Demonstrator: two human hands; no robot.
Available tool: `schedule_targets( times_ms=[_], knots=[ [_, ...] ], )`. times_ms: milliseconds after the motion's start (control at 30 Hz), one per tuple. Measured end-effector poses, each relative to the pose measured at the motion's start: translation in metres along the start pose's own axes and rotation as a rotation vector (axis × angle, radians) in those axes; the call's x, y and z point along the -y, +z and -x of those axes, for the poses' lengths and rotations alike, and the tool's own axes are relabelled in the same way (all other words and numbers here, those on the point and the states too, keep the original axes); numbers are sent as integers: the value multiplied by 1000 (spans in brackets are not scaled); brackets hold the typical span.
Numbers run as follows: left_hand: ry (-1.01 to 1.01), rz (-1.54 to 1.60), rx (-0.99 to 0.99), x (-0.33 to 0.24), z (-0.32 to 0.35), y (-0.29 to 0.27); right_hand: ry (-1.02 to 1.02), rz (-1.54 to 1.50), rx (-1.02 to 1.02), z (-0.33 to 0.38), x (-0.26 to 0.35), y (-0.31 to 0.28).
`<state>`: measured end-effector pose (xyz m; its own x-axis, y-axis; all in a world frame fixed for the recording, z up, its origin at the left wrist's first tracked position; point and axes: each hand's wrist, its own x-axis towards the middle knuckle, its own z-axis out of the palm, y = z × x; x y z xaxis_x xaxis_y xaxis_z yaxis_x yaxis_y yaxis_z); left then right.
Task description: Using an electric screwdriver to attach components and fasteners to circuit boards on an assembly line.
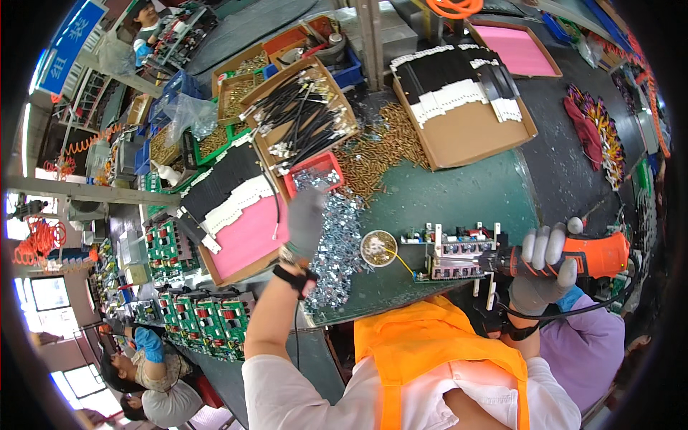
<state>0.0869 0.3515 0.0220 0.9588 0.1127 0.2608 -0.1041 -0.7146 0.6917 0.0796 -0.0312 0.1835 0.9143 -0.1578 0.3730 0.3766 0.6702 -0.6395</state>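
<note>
The right hand (pixel 546 269), gloved in grey at the lower right of the frame, is wrapped around an orange electric screwdriver (pixel 573 259) whose tip, hidden by the glove, points at a circuit board assembly (pixel 453 254) on the green table (pixel 459 193). The left hand (pixel 306 221), also gloved, reaches into a heap of small silver metal parts (pixel 337 236) at centre; its fingers face away, so whether they are pinching anything cannot be made out. A small round dish of screws (pixel 378 248) sits between the heap and the board.
</note>
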Motion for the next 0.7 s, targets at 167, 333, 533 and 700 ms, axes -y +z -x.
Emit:
schedule_targets(
  times_ms=[167,333,533,700],
  knots=[
    [-576,-194,-289,140,-35,-48,18,45,2,-3,-6,-8],
    [-703,-228,-287,171,-53,-42,37,57,-57,-1,-15,-4],
    [-836,-308,-255,181,-72,-27,52,92,-91,3,-22,9],
    [-687,-164,-391,149,-62,-32,80,10,13,9,-10,8]
  ],
)
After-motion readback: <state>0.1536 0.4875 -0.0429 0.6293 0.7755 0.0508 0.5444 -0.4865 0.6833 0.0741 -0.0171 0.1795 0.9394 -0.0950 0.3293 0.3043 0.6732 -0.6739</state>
